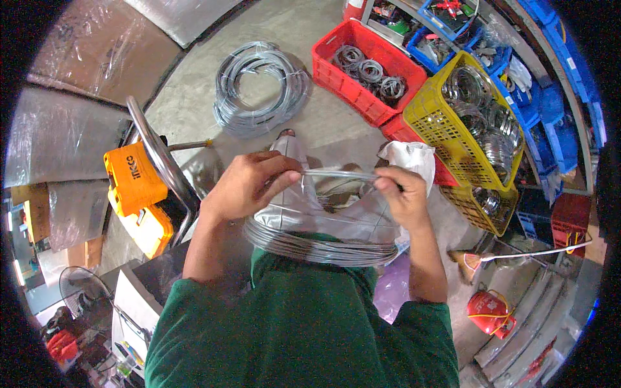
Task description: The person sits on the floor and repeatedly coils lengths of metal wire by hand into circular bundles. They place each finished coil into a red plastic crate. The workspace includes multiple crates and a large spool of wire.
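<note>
In front of my body lies a coil of grey wire [317,249], its near side a thick bundle across my green shirt. Strands on its far side run between my two hands. My left hand [252,184] is closed on these strands, thumb pressed against the fingers. A short way to the right, my right hand [404,197] pinches the same strands between thumb and bent fingers. A white crumpled sack [411,158] shows just beyond my right hand. Part of the coil is hidden behind my hands and wrists.
A larger wire coil [259,87] lies on the floor ahead. A red crate [369,107] and a yellow crate [446,129] with wire coils stand at right, before blue bins [543,139]. Orange cases [136,178] and a bent metal tube [158,155] are at left.
</note>
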`<state>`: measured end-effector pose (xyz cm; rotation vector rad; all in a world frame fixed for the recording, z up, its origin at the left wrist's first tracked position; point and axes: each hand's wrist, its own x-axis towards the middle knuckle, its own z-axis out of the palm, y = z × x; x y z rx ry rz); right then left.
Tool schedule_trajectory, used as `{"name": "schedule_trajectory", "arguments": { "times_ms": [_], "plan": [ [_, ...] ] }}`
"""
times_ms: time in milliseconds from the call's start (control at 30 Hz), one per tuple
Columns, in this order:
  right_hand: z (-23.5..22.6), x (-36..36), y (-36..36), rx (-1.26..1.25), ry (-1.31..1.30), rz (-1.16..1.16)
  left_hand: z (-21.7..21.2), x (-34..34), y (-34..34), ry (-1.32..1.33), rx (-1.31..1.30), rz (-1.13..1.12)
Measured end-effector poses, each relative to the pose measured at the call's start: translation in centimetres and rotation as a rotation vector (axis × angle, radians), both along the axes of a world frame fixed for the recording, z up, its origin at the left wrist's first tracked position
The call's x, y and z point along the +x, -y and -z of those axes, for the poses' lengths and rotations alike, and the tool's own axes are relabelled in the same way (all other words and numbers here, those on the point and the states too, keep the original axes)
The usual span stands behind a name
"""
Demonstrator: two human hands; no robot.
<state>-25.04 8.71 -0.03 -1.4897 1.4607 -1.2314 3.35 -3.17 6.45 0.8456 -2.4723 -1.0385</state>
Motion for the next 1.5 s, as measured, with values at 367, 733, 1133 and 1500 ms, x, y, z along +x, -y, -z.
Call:
{"name": "schedule_trajectory", "arguments": {
  "times_ms": [367,733,1133,1500],
  "plan": [
    [-2.4,3.0,2.0,-0.098,-0.278,-0.192,3.1,-3.4,-2.8,-0.227,0.282,-0.081],
    [-0.2,0.5,3.9,-0.039,-0.239,-0.072,3.9,0.6,-1.7,-0.198,1.223,-0.029],
    [-1.3,2.5,3.9,-0.046,-0.240,-0.493,4.8,-1.6,-4.9,-0.330,1.205,-0.194],
    [-0.7,2.4,2.1,-0.013,-0.132,-0.302,7.8,-0.7,-6.9,-0.967,1.628,-0.113]
  ]
}}
